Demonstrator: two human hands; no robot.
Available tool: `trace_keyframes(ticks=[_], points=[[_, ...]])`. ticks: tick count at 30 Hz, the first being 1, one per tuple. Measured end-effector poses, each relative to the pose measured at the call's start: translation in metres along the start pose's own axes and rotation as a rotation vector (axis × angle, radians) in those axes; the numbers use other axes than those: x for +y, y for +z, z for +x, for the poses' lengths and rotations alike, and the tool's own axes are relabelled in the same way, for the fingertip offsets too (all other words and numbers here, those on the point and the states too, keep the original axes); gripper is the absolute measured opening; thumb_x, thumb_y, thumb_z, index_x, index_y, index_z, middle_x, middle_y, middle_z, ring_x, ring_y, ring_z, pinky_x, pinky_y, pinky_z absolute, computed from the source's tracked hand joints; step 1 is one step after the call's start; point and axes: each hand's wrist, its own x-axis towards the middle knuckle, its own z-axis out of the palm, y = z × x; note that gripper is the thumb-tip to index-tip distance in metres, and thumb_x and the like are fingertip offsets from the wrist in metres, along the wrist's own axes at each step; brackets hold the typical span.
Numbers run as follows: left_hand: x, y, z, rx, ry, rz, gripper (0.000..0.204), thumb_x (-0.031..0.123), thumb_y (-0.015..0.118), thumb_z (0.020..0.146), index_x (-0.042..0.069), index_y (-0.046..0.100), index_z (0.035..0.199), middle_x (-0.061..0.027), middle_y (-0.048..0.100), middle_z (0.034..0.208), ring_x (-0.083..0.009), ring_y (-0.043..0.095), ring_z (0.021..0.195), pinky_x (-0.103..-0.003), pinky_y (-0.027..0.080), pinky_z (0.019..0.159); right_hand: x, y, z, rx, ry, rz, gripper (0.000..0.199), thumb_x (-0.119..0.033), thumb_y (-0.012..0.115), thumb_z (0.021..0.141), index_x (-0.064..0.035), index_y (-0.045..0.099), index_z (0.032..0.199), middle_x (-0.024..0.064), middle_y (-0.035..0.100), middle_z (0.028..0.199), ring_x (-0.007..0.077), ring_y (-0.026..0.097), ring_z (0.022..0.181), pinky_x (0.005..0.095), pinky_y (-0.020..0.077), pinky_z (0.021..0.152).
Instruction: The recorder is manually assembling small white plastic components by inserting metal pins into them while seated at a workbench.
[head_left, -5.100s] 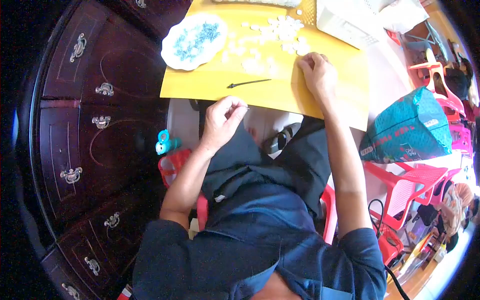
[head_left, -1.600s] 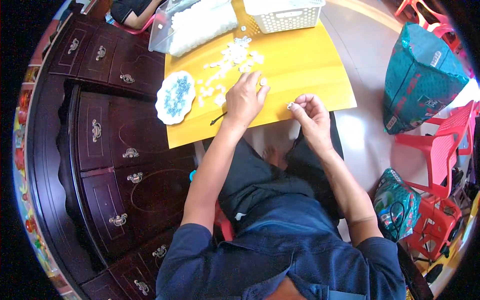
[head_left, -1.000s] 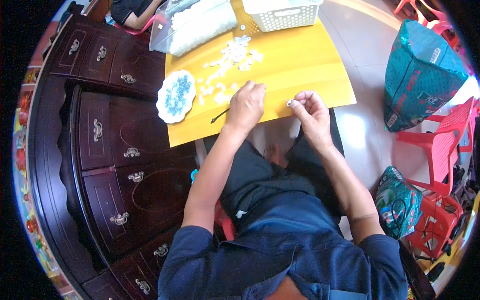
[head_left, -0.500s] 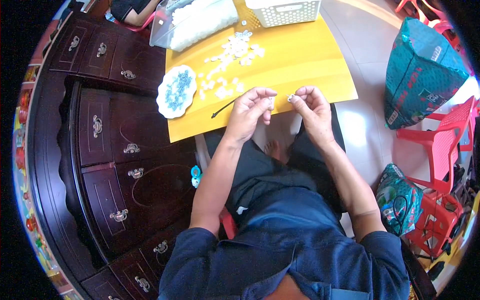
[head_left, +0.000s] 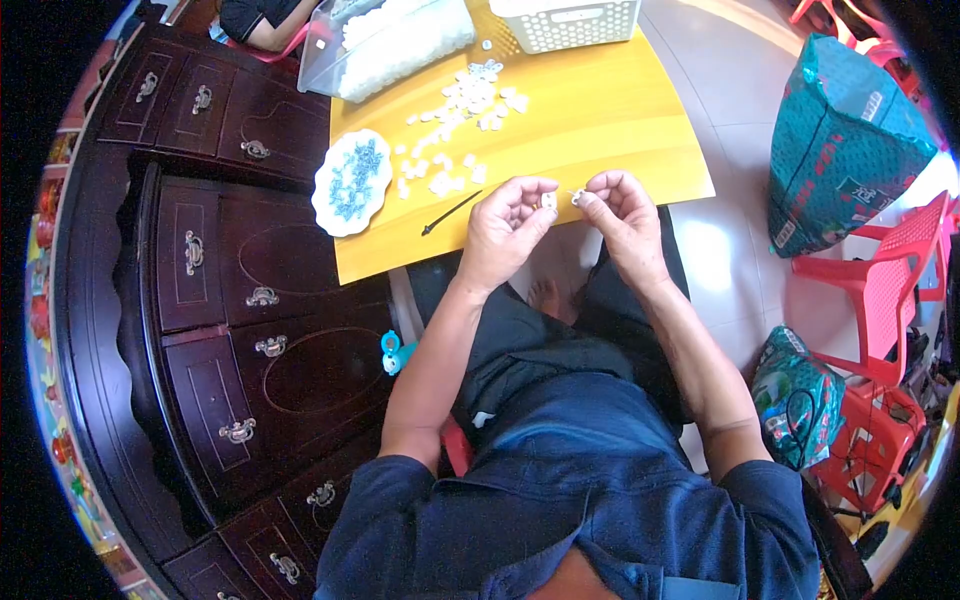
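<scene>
Piece (head_left: 578, 198) in the right hand (head_left: 630, 228), too small for identification.

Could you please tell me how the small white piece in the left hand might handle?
The white piece is probably light: the left hand holds it with just a pinch grip. It seems stiff, showing no sag, and, being small, might drop easily.

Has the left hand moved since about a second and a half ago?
Yes: against the yellow tabletop, the left hand has drawn back to the near edge and rightward, close to the right hand.
</scene>
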Motion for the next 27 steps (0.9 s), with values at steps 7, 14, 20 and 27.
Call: trace_keyframes(ticks=[7,14,20,27], points=[[-0.001,-0.004,0.0,0.014,0.026,0.066,0.02,0.002,0.068,0.092,0.001,0.067,0.113,0.0037,0.063,0.088,0.0012,0.055,0.071,-0.016,0.047,0.063,-0.004,0.004,-0.003,-0.08,0.006,-0.078,0.015,-0.005,0.068,0.094,-0.0024,0.059,0.106,-0.0016,0.062,0.091,0.0047,0.058,0.083,0.0199,0.0495,0.077],[0.001,-0.007,-0.001,-0.022,0.048,0.115,0.021,-0.001,0.067,0.091,0.001,0.069,0.111,0.0016,0.065,0.089,-0.0016,0.058,0.071,-0.018,0.05,0.066,-0.003,0.002,-0.003,-0.152,0.04,-0.094,0.015,-0.005,0.067,0.094,-0.0026,0.059,0.106,-0.0018,0.063,0.09,0.0043,0.058,0.082,0.0199,0.0494,0.076],[0.003,-0.01,0.001,-0.049,0.059,0.123,0.024,-0.004,0.066,0.089,0.0,0.07,0.113,-0.0002,0.066,0.093,-0.0037,0.06,0.077,-0.019,0.051,0.069,-0.005,0.002,-0.004,-0.136,0.066,-0.123,0.014,-0.005,0.068,0.094,-0.003,0.06,0.105,-0.0022,0.063,0.089,0.0038,0.058,0.081,0.0195,0.0485,0.074],[0.003,-0.01,0.0,-0.058,0.041,0.137,0.025,-0.004,0.066,0.089,0.001,0.07,0.113,-0.0003,0.066,0.093,-0.0039,0.06,0.077,-0.02,0.051,0.069,-0.002,0.002,-0.003,-0.139,0.05,-0.119,0.013,-0.005,0.069,0.093,-0.0035,0.061,0.103,-0.0031,0.062,0.088,0.0032,0.056,0.079,0.0189,0.0469,0.072]])
